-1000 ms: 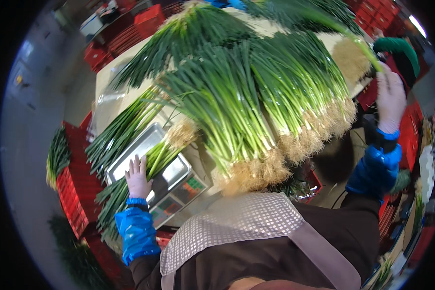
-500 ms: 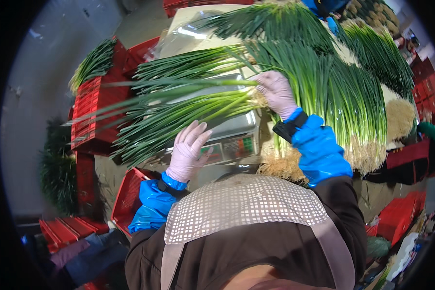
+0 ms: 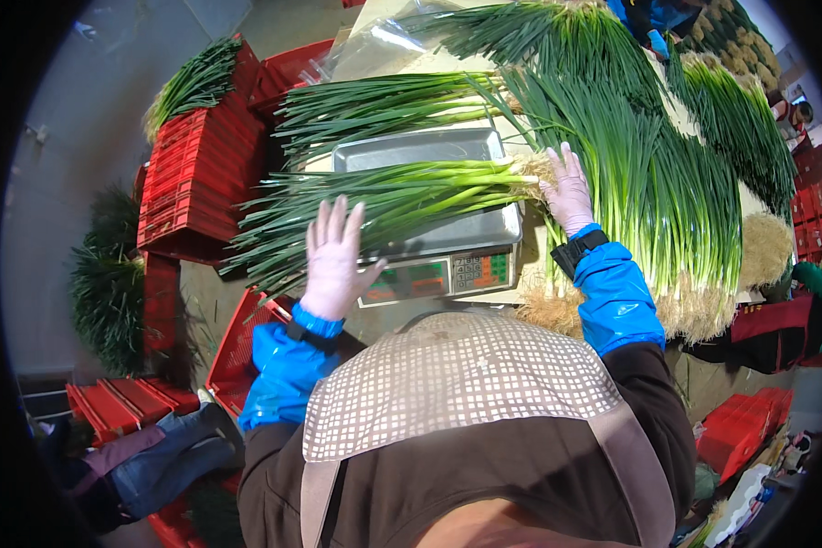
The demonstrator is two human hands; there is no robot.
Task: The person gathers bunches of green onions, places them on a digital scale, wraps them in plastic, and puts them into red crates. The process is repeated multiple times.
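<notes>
A bunch of green onions (image 3: 447,185) lies across the steel pan of a weighing scale (image 3: 470,231), roots to the right and leaves hanging over on the left. My right hand (image 3: 568,192), in a pale pink glove, rests against the root end with fingers stretched upward. Gloved the same way, my left hand (image 3: 331,265) is spread flat at the near side of the leaves, left of the scale's keypad. Neither hand grips anything. Behind the scale lies a second bunch of green onions (image 3: 374,105); a big heap of green onions (image 3: 676,201) fills the table's right side.
Stacked red crates (image 3: 192,187) stand left of the table, green onions on top. Another red crate (image 3: 237,352) sits by my left elbow. Clear plastic film (image 3: 384,41) lies at the table's back. A person's legs (image 3: 169,466) show at lower left; a blue-sleeved co-worker (image 3: 662,16) is at the far side.
My right hand has let go of the root end and straightened its fingers. Raised, blurred stalks have settled onto the bunch on the scale. My left hand has spread upward; the view has shifted.
</notes>
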